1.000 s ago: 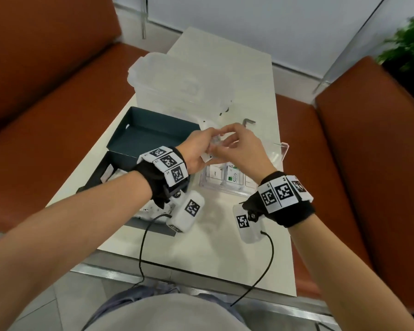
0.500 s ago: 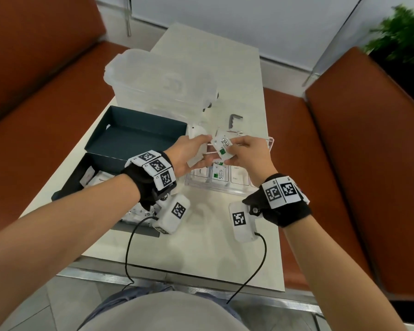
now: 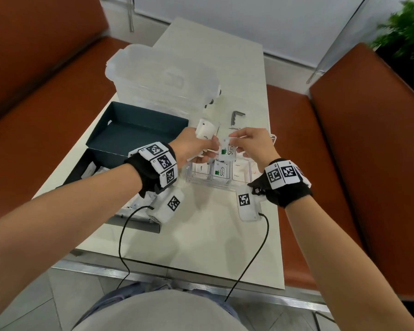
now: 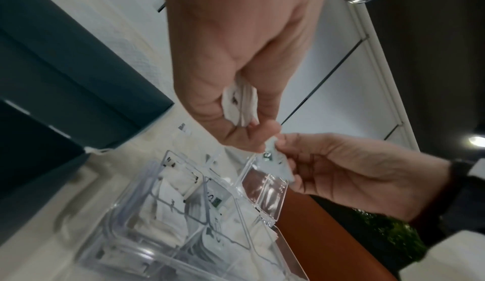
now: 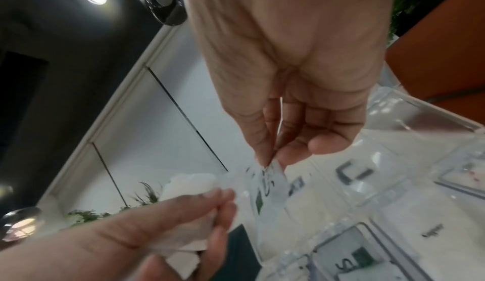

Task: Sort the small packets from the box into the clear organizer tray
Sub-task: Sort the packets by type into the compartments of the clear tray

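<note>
My left hand (image 3: pixel 202 149) grips a bunch of small white packets (image 3: pixel 204 133), also seen bunched in its fingers in the left wrist view (image 4: pixel 240 103). Just to its right, my right hand (image 3: pixel 237 140) pinches one white packet with a green square, the Stevia packet (image 3: pixel 228 151) (image 5: pixel 267 194), by its top edge. It hangs above the clear organizer tray (image 3: pixel 196 181), whose compartments hold several white packets. The open dark teal box (image 3: pixel 134 132) lies to the left, and its other half (image 3: pixel 89 168) holds more packets, partly hidden by my left arm.
A translucent lidded plastic bin (image 3: pixel 163 77) stands behind the box. A small metal bracket (image 3: pixel 237 115) lies beyond the tray. Orange benches (image 3: pixel 368 151) flank the narrow white table (image 3: pixel 201 247). Cables hang from both wrists over its near edge.
The hands were joined over the tray. The right hand has drawn one Stevia packet out of the left hand's bunch and now holds it slightly apart.
</note>
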### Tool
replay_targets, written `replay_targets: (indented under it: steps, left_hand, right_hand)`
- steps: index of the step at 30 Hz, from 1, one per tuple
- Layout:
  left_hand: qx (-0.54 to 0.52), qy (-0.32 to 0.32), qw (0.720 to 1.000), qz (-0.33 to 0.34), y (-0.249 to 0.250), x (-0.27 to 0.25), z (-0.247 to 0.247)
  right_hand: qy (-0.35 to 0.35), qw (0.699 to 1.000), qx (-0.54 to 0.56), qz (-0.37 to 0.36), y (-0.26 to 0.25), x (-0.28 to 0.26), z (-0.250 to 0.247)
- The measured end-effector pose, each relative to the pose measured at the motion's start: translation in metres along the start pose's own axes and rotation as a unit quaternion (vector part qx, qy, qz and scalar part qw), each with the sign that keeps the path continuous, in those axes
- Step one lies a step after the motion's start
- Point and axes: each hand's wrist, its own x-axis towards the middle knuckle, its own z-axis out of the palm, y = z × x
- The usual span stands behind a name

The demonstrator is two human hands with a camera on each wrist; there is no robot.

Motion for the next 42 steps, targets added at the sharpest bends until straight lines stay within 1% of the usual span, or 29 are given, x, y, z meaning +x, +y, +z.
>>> replay_targets:
  steps: [2, 4, 8, 11, 16, 20, 23, 25, 28, 31, 33, 34, 35, 36, 38, 40, 42]
  left_hand:
    - [-0.016, 0.022, 1.000, -0.005, 0.000, 0.001, -0.004]
    - [-0.029, 0.033, 0.999, -0.010, -0.002, 0.001, -0.008]
    - [-0.037, 0.032, 0.999, -0.013, -0.006, -0.002, -0.011]
    - [-0.045, 0.034, 0.998, -0.013, -0.009, -0.002, -0.013]
    - [-0.057, 0.023, 0.998, -0.013, -0.010, -0.004, -0.016]
    - [-0.061, 0.026, 0.998, -0.018, -0.010, -0.004, -0.018]
    - [-0.066, 0.031, 0.997, -0.018, -0.010, -0.002, -0.019]
    - [-0.066, 0.034, 0.997, -0.017, -0.010, -0.001, -0.020]
    - [-0.075, 0.041, 0.996, -0.025, -0.009, -0.001, -0.019]
    - [-0.112, 0.034, 0.992, -0.056, -0.004, -0.003, -0.019]
    - [-0.128, 0.020, 0.989, -0.076, -0.001, -0.005, -0.020]
    - [-0.141, 0.010, 0.987, -0.082, 0.000, -0.006, -0.021]
    - [-0.158, -0.001, 0.983, -0.088, 0.000, -0.007, -0.021]
    - [-0.176, -0.011, 0.980, -0.093, 0.000, -0.008, -0.021]
    - [-0.204, -0.023, 0.974, -0.097, 0.000, -0.010, -0.020]
    - [-0.214, -0.026, 0.971, -0.099, 0.000, -0.010, -0.018]
    - [-0.216, -0.035, 0.970, -0.103, -0.001, -0.010, -0.014]
  right_hand:
    - [0.017, 1.000, -0.003, 0.022, 0.008, 0.008, 0.005]
    - [0.009, 0.998, -0.049, 0.026, 0.017, 0.013, 0.013]
    - [-0.032, 0.985, -0.172, -0.004, 0.026, 0.016, 0.031]
    - [-0.038, 0.968, -0.246, -0.017, 0.028, 0.018, 0.038]
    - [-0.019, 0.959, -0.282, -0.021, 0.032, 0.022, 0.040]
    - [-0.039, 0.948, -0.314, -0.027, 0.036, 0.022, 0.044]
    - [-0.039, 0.939, -0.340, -0.034, 0.037, 0.020, 0.046]
    - [-0.032, 0.927, -0.368, -0.061, 0.038, 0.017, 0.048]
    - [-0.047, 0.894, -0.434, -0.103, 0.037, 0.013, 0.050]
    - [-0.082, 0.884, -0.453, -0.083, 0.038, 0.010, 0.050]
    - [-0.084, 0.885, -0.452, -0.074, 0.036, 0.007, 0.048]
    - [-0.073, 0.888, -0.447, -0.081, 0.034, 0.006, 0.045]
    - [-0.056, 0.897, -0.428, -0.092, 0.031, 0.005, 0.042]
    - [-0.033, 0.917, -0.382, -0.107, 0.026, 0.004, 0.038]
    - [0.018, 0.962, -0.239, -0.134, 0.015, 0.001, 0.032]
    - [0.054, 0.979, -0.127, -0.149, 0.001, -0.005, 0.029]
    - [0.040, 0.986, -0.074, -0.143, -0.010, -0.010, 0.031]
